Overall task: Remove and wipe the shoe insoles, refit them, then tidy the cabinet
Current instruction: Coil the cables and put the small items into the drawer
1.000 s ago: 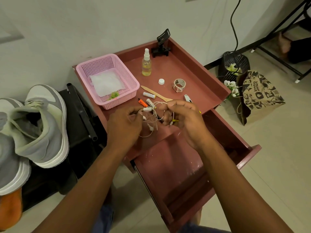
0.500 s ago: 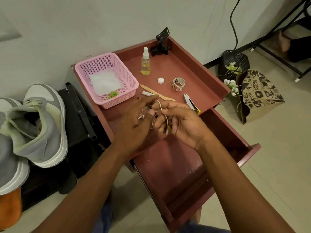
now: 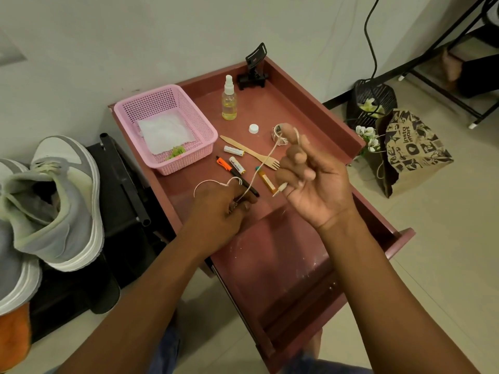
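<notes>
2 grey-and-white sneakers (image 3: 51, 201) sit on a black rack at far left. On the red-brown cabinet top (image 3: 297, 109) stands a pink perforated plastic basket (image 3: 164, 130). The left hand (image 3: 221, 203) pinches a thin white earphone cord (image 3: 259, 168) low over the cabinet top. The right hand (image 3: 313, 182), palm up with fingers curled, has the cord looped over its fingers. The drawer (image 3: 283, 279) below is pulled out.

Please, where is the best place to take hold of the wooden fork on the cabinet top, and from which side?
Probably the plain handle of the wooden fork, from above. It lies flat, handle toward the pink basket, tines near the right hand. A battery lies close beside it, so pinch near the pointed end.
</notes>
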Tool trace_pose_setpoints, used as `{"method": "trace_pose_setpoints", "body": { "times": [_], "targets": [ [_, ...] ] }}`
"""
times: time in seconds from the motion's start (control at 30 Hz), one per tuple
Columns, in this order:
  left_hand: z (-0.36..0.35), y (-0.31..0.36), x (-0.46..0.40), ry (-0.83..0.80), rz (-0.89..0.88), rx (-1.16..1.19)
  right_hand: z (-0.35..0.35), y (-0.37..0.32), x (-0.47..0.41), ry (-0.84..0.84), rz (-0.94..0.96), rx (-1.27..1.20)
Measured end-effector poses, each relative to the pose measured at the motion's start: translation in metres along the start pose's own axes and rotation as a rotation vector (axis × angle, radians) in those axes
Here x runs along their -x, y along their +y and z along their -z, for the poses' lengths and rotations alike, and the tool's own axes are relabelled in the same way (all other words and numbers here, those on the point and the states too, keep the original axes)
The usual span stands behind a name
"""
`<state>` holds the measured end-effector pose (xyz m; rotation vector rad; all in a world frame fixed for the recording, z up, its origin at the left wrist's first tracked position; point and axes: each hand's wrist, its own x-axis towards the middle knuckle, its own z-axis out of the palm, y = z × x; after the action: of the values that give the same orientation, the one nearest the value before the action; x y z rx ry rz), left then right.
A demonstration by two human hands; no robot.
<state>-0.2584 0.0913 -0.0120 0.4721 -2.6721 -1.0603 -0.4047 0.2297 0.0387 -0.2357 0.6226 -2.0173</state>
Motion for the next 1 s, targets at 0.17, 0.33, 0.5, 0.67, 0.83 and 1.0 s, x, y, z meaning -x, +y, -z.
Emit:
{"method": "trace_pose_setpoints", "body": {
  "times": [0.17, 0.33, 0.5, 0.67, 0.83, 1.0],
  "targets": [
    [-0.007, 0.011, 0.000, -0.017, -0.096, 0.024, 0.002, -0.002, -0.001, 0.150, 0.142, -0.001],
    [-0.010, 0.021, 0.003, -0.090, -0.100, 0.192, 0.001, 0.006, -0.002, 0.161, 0.137, 0.256],
    [-0.004, 0.028, 0.004, -0.038, -0.063, 0.347, 0.000, 0.018, -0.004, 0.233, 0.169, 0.894],
    [0.008, 0.026, 0.001, 0.126, 0.070, 0.601, 0.010, 0.035, -0.007, 0.234, 0.072, 1.230],
    [0.020, 0.014, -0.006, 0.254, 0.151, 0.776, 0.010, 0.033, -0.006, 0.162, -0.020, 1.270],
    [0.025, 0.009, -0.008, 0.334, 0.261, 0.914, 0.006, 0.027, -0.003, 0.135, -0.037, 1.216]
  ]
}}
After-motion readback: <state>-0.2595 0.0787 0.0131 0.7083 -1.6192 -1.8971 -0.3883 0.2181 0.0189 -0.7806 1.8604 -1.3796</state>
